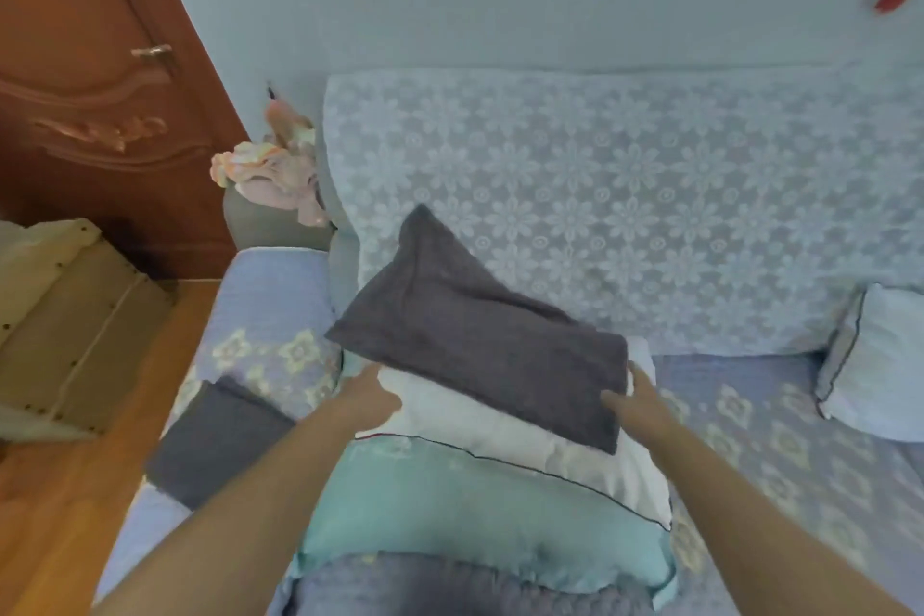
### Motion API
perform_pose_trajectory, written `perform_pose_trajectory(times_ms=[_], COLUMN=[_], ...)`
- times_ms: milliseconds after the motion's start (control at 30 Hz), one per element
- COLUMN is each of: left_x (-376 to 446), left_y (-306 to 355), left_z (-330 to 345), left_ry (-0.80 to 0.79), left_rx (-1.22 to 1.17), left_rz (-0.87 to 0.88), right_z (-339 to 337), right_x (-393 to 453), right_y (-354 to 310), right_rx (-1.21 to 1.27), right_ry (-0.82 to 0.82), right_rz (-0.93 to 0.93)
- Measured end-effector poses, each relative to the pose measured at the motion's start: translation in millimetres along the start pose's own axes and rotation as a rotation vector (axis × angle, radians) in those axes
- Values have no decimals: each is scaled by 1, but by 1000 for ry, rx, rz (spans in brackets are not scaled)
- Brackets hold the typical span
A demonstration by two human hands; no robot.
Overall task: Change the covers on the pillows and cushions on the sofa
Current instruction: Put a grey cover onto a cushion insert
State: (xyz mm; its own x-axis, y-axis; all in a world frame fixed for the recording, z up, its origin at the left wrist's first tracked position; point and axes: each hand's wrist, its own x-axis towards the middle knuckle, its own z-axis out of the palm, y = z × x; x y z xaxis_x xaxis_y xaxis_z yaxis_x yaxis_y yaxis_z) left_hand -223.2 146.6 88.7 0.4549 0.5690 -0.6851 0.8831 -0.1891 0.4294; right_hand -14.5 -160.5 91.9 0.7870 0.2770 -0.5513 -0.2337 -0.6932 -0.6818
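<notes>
A dark grey cover [480,340] lies spread over the far end of a white pillow [540,445] on the sofa seat [760,420]. The pillow's near end sits inside a teal cover [450,515] with dark piping. My right hand [630,395] pinches the grey cover's near right corner. My left hand [370,395] grips the white pillow's left edge, its fingers tucked under the grey cover. A second folded grey cover [220,440] rests on the sofa's left arm. Another pale cushion [880,365] leans at the right.
A lace throw [625,195] covers the sofa back. Crumpled pink cloth [270,170] sits at the sofa's back left corner. A brown door [85,80] and a beige studded piece of furniture [65,325] stand to the left on the wooden floor [60,505].
</notes>
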Motion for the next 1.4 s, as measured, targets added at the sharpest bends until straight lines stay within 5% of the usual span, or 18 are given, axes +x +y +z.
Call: perform_pose_trajectory(times_ms=[100, 200, 367, 467, 600, 800, 967, 1100, 1167, 1400], left_x=[16, 52, 62, 29, -25, -122, -176, -202, -214, -276], left_y=[-44, -62, -42, -14, 29, 130, 184, 209, 214, 199], left_z=[43, 53, 61, 61, 45, 10, -27, -39, -35, -13], left_ry=[-168, -126, -132, -237, -226, 80, 706, 928, 863, 160], left_rx=[-319, -555, -671, -677, -634, -683, -483, -420, -375, -730], left_rz=[-209, -247, -197, -109, 120, 725, 1193, 1283, 1242, 1104], right_z=[56, 90, 94, 75, 48, -23, -93, -117, -126, -151], right_x=[4, 4, 31, 45, 25, -69, -188, -235, -239, -231], right_y=[75, 86, 76, 67, 10, -177, -254, -255, -254, -233], right_rx=[43, 415, 982, 1005, 819, 684, 403, 181, 118, 146], right_ry=[-125, -120, 277, 376, 400, 8, -214, 130, 264, 345], right_rz=[284, 541, 523, 496, 243, -508, -923, -1074, -1061, -925])
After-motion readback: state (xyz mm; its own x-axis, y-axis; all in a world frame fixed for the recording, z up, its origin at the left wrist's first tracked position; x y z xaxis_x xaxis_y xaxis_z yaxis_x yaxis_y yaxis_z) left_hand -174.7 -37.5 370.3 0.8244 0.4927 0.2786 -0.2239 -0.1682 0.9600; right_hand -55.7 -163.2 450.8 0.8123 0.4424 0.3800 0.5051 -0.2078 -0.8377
